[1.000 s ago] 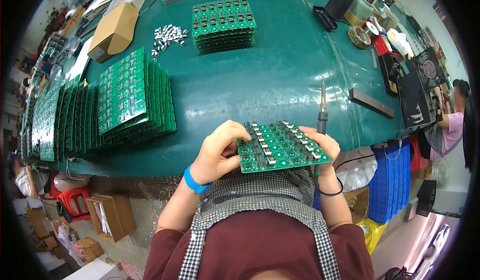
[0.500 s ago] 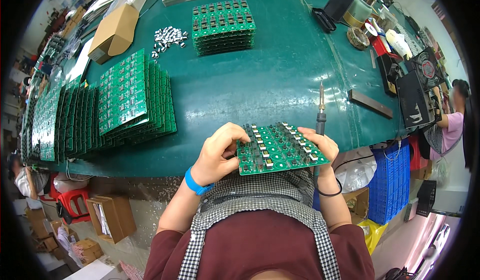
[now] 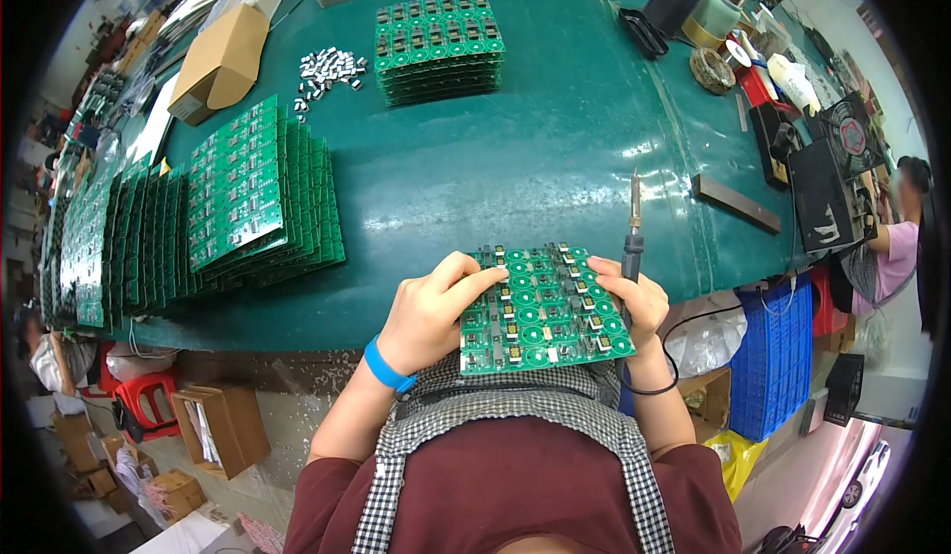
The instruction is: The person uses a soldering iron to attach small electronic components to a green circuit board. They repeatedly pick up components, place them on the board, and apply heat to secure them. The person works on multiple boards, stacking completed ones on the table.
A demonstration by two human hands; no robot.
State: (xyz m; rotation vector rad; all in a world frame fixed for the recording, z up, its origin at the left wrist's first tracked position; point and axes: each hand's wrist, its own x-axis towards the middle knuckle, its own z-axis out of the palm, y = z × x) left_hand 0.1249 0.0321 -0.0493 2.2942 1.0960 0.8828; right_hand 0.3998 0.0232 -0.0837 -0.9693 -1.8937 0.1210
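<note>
Over my lap, at the table's front edge, I hold a green circuit board panel [image 3: 543, 330] set with rows of small white and black components. My left hand [image 3: 428, 308], with a blue wristband, grips its left side; the forefinger presses on a component near the far left corner and the thumb is hidden. The right-hand edge sits in my right hand [image 3: 644, 306], fingers partly hidden below. That same hand also holds a soldering iron [image 3: 633, 245], its tip pointing up and away from me, beside the panel.
Stacked panels [image 3: 238, 192] lean on the table's left. Another stack [image 3: 439, 54] lies at the back, near a heap of small components [image 3: 327, 73] and a cardboard box [image 3: 223, 63]. To the right are a dark bar [image 3: 735, 204], a solder spool [image 3: 711, 70] and a black fan unit [image 3: 827, 177].
The panel has tilted so its top faces me more, and its near edge has dropped. My left forefinger has moved farther onto the panel. The soldering iron has shifted slightly.
</note>
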